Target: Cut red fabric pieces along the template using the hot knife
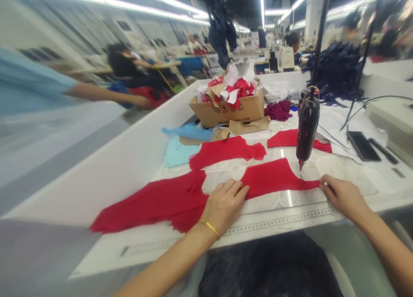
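Note:
My left hand (224, 206), with a gold bangle on the wrist, lies flat on a red cut fabric piece (277, 178), close to a larger red fabric panel (155, 204). My right hand (343, 197) grips the narrow right tip of that same piece. Both pieces lie on a translucent pattern template (342, 170) with a metal-edged rail along its front. A dark hanging spray gun (307, 127) with a pointed nozzle hangs just above the template, between my hands and farther away.
A cardboard box (227, 110) holds red and white scraps. Blue fabric (189, 132), a pale blue piece (179, 151) and a phone (363, 145) lie on the white table (106, 168). A co-worker's arm (106, 96) reaches in at the left.

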A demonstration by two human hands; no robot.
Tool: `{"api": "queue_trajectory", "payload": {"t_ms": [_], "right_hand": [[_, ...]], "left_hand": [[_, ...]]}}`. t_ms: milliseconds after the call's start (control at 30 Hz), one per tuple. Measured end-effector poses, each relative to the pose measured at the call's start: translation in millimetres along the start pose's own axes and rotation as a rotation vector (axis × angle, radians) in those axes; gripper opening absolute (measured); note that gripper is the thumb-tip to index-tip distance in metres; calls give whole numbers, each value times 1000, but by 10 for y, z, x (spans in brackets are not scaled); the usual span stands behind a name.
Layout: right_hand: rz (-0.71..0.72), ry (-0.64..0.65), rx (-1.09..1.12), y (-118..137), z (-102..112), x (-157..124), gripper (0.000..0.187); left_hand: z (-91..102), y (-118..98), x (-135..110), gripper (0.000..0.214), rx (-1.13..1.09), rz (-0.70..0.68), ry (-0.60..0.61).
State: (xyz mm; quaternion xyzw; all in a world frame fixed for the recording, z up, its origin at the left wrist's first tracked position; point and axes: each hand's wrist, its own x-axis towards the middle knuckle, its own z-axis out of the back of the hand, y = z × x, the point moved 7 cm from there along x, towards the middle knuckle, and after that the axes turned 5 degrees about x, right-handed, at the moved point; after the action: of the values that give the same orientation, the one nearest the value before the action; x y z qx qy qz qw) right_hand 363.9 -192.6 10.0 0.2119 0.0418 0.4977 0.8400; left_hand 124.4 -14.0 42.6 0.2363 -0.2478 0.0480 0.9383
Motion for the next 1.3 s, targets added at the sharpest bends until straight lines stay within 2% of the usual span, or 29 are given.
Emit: {"api": "queue_trajectory", "payload": {"t_ms": [100,233,400,500,633,733,800,867,933,1033,1200,1300], "right_hand": [[-10,-7,-36,2,2,1,18],[-19,-17,-67,12,3,0,19],[-40,-45,-21,-6,51,-16,23],[-46,-142,130,-28,177,12,26],[18,-320,383,68,382,202,44],[120,-415,526,281,483,463,71],[154,-464,597,438,525,647,81],[167,-488,643,595,545,803,76],[150,-477,682,722,535,916,62],[132,-482,704,829,538,963,47],[113,-614,684,736,672,803,26],[70,-673,698,601,754,672,22]], "left_hand": [[23,-108,36,30,-105,5,-18],[37,-437,199,32,-358,-26,-66],[-96,-908,519,37,-602,-119,17],[-175,-1067,648,44,-654,-157,51],[-247,-1158,691,49,-691,-182,71],[-287,-1192,682,51,-703,-199,94],[-304,-1216,680,53,-718,-223,108],[-313,-1239,685,56,-742,-255,116],[-323,-1256,693,62,-764,-283,128],[-365,-1255,705,68,-780,-283,170],[-409,-1244,711,74,-758,-271,215],[-387,-1246,722,74,-746,-267,203]]}}
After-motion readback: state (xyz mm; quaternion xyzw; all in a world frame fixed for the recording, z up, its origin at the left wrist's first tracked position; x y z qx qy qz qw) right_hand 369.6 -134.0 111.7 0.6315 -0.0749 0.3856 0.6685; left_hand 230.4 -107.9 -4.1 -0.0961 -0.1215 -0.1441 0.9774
